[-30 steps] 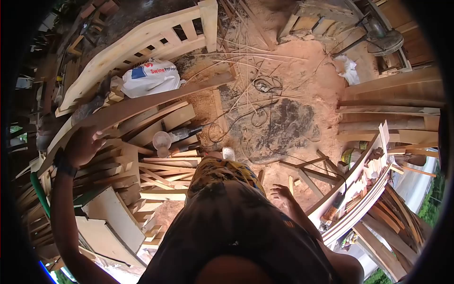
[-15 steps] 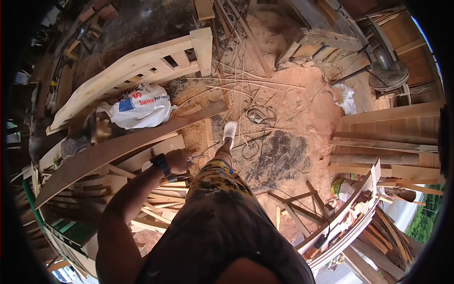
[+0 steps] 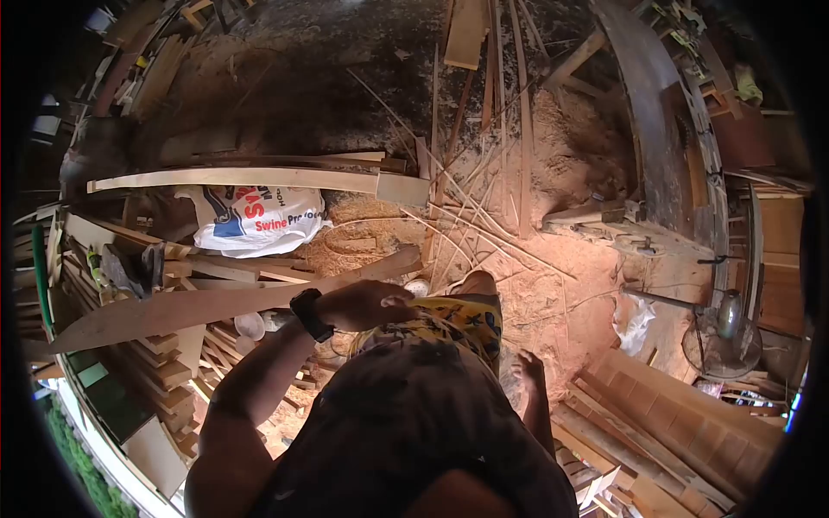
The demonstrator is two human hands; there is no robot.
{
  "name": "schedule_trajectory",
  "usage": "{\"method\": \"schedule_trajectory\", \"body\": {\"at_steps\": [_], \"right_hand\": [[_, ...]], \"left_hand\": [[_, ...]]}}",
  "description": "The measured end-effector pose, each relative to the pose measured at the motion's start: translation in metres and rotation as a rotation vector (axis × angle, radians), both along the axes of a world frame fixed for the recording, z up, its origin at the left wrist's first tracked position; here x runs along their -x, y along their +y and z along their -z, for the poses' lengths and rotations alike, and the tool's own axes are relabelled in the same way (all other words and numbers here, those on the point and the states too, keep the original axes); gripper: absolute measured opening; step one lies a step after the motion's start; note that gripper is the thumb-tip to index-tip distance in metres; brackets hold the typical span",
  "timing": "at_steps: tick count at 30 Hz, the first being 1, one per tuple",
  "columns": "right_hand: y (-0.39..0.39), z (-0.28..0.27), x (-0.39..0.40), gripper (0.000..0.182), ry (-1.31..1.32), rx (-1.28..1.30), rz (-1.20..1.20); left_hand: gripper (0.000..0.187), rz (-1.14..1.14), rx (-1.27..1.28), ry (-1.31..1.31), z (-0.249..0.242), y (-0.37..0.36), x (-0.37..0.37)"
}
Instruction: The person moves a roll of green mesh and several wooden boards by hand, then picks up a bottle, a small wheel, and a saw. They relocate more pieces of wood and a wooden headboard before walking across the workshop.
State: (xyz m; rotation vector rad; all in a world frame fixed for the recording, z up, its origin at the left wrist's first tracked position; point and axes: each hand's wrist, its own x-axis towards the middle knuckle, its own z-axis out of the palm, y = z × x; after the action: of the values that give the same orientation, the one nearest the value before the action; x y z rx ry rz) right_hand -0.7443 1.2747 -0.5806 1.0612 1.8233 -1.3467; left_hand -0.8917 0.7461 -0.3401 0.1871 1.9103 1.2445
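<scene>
My left hand (image 3: 367, 305), with a black watch (image 3: 312, 315) on the wrist, is over the patterned shorts (image 3: 449, 321) at my thigh. Its fingers are dark and mostly turned out of sight, so any grip cannot be made out. Low beside my other thigh, my right hand (image 3: 528, 369) hangs with its fingers apart and nothing in them. A long curved board (image 3: 173, 316) runs just left of my left hand. Beyond it, a white printed sack (image 3: 259, 221) lies below the pale wooden frame (image 3: 250, 179).
Long strips (image 3: 523, 129) and thin offcuts lie across the sawdust floor (image 3: 553, 298) ahead. At the right are a round fan (image 3: 722, 341), a white bag (image 3: 635, 324) and stacked planks (image 3: 673, 406). Several cut pieces (image 3: 164, 363) are piled at the left.
The view has turned and moved toward the wooden frame, now seen nearly edge-on. My right hand has come into view. My left hand has moved over the shorts.
</scene>
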Motion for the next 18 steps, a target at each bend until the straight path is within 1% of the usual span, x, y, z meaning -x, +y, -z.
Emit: {"method": "schedule_trajectory", "body": {"at_steps": [1,2,3,5,6,7,8,9,10,11,12,13,14,15,17,18], "right_hand": [[0.013,0.014,0.044,0.056,0.026,-0.021,-0.056],[0.002,0.003,0.095,0.062,0.014,-0.113,-0.001],[0.003,0.019,0.134,0.054,0.098,-0.212,-0.13],[0.032,0.092,0.196,0.056,0.373,-0.396,-0.678],[-0.054,-0.015,0.259,0.057,0.015,-0.131,-0.243],[-0.065,-0.024,0.297,0.054,-0.259,0.071,-0.266],[-0.068,-0.024,0.342,0.054,-0.25,0.097,-0.372],[-0.056,-0.023,0.39,0.054,-0.204,0.099,-0.604],[-0.048,-0.023,0.443,0.054,-0.146,0.108,-0.818],[-0.041,-0.024,0.491,0.054,-0.077,0.118,-1.002],[-0.037,-0.032,0.532,0.054,-0.005,0.122,-1.166],[-0.035,-0.035,0.56,0.054,0.064,0.13,-1.316],[-0.07,-0.096,0.598,0.053,0.041,0.14,-1.085],[-0.104,-0.153,0.633,0.051,0.011,0.14,-0.861],[-0.106,-0.157,0.72,0.052,0.336,-0.122,-1.142],[-0.113,-0.163,0.759,0.052,0.356,-0.122,-1.182]], "left_hand": [[0.048,-0.114,-0.106,0.032,-0.016,0.002,0.026],[0.044,-0.271,-0.205,0.013,-0.026,0.006,0.05],[0.041,-0.358,-0.246,0.141,-0.032,0.006,0.071],[0.044,-0.49,-0.209,0.409,-0.052,0.004,0.11],[0.043,-0.585,-0.214,0.393,-0.055,0.004,0.128],[0.042,-0.692,-0.209,0.382,-0.057,0.006,0.145],[0.04,-0.776,-0.177,0.425,-0.049,0.009,0.162],[0.038,-0.812,-0.144,0.479,-0.036,0.012,0.18],[0.036,-0.862,-0.041,0.53,-0.018,0.019,0.198],[0.038,-0.896,0.135,0.599,0.005,0.028,0.216],[0.042,-0.899,0.389,0.469,0.007,0.045,0.237],[0.043,-0.796,0.499,0.597,0.031,0.056,0.251],[0.044,-0.699,0.494,0.427,0.006,0.064,0.268],[0.049,-0.577,0.417,0.413,0.002,0.067,0.282],[0.051,-0.674,0.069,0.297,-0.035,0.07,0.3],[0.051,-0.716,0.073,0.313,-0.035,0.069,0.305]]}}
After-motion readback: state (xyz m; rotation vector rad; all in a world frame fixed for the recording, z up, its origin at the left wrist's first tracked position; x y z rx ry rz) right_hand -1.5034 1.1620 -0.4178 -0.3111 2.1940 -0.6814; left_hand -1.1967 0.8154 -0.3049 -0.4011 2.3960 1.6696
